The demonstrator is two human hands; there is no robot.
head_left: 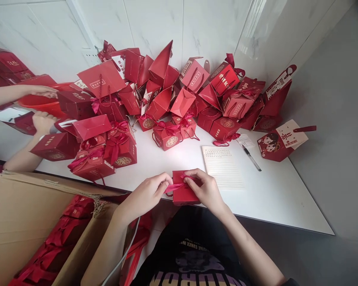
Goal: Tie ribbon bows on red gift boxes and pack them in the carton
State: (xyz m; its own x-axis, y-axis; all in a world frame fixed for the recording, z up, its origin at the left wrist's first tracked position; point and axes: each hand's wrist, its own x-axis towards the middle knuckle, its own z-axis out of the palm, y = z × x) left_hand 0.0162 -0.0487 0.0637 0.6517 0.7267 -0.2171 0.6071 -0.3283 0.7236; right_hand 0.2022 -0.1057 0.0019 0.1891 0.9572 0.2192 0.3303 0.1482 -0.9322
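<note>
Close to me at the table's front edge sits a small red gift box (185,195) with a thin cord handle at its left side. A pink-red satin ribbon (174,187) runs across its top. My left hand (147,194) pinches the ribbon's left end between thumb and fingers, just left of the box. Over the box's top, my right hand (205,188) has thumb and forefinger closed on the ribbon near its middle. The fingers partly cover the ribbon there, so I cannot see whether it is knotted.
Many red gift boxes (168,137) crowd the white table (274,198). A lined notepad (223,169) and a pen (251,158) lie to the right. Another person's hands (43,121) are at the far left, by a red basin (44,104). Ribboned boxes fill a cardboard carton (20,214).
</note>
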